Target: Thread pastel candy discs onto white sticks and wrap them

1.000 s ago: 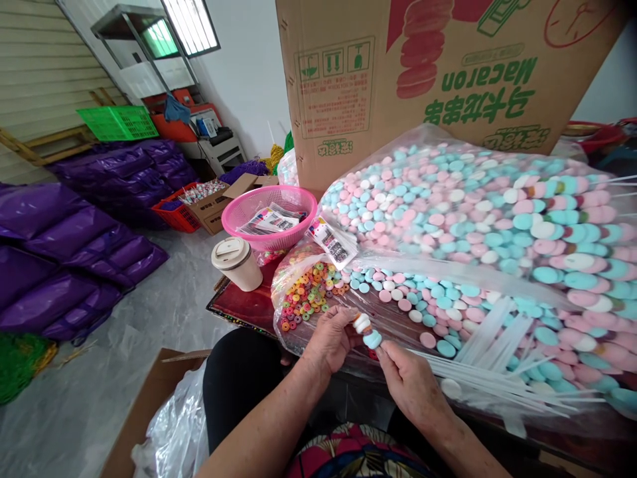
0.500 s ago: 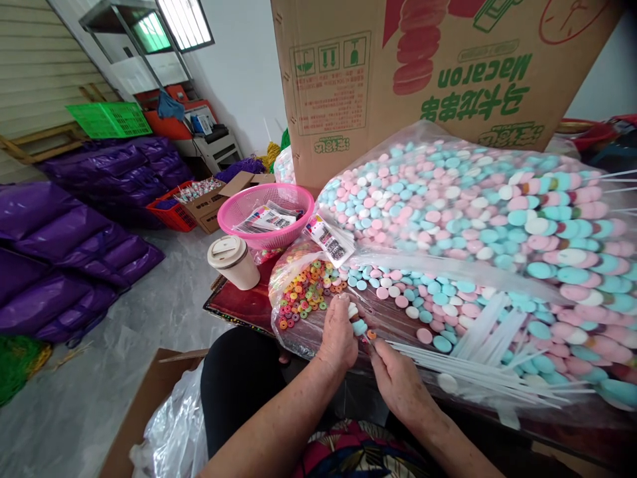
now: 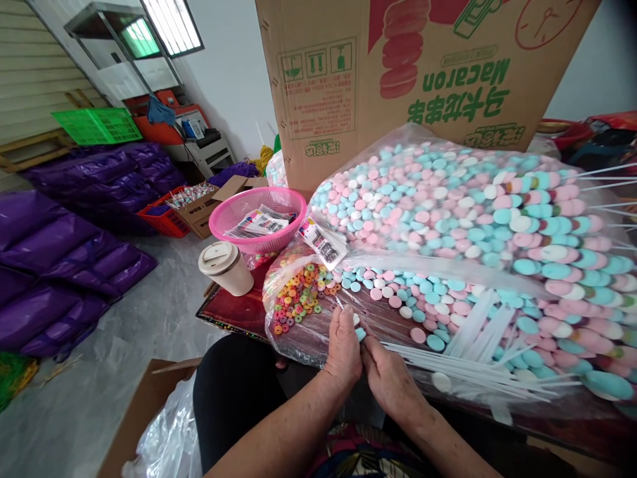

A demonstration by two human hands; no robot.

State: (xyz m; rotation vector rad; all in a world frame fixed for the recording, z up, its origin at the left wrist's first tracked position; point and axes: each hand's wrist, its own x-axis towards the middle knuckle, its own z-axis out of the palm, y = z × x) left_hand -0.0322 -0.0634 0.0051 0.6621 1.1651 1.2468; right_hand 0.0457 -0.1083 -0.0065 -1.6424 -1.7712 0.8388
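Observation:
My left hand (image 3: pixel 344 348) and my right hand (image 3: pixel 391 380) meet above the near edge of the table, both closed on a candy skewer (image 3: pixel 359 333). White and blue pieces of it show between the fingers; a thin white tip pokes out past my left hand. The rest is covered by my fingers. Just beyond lie small colourful ring candies (image 3: pixel 297 299) on clear plastic. Pink, blue and white candy discs (image 3: pixel 438 299) spread to the right. A bundle of white sticks (image 3: pixel 478 372) lies right of my right hand.
A large clear bag of candy discs (image 3: pixel 428 192) leans before a cardboard box (image 3: pixel 318 93). Finished skewers (image 3: pixel 557 226) rest on the bag. Left stand a lidded cup (image 3: pixel 226 269) and a pink basket (image 3: pixel 298 219) with printed packets. An open carton (image 3: pixel 134 411) sits on the floor.
My hands have come together, my right hand closing in against the left. The orange ring seen between them is now hidden, and a thin white tip shows beyond my left hand. The view has shifted slightly.

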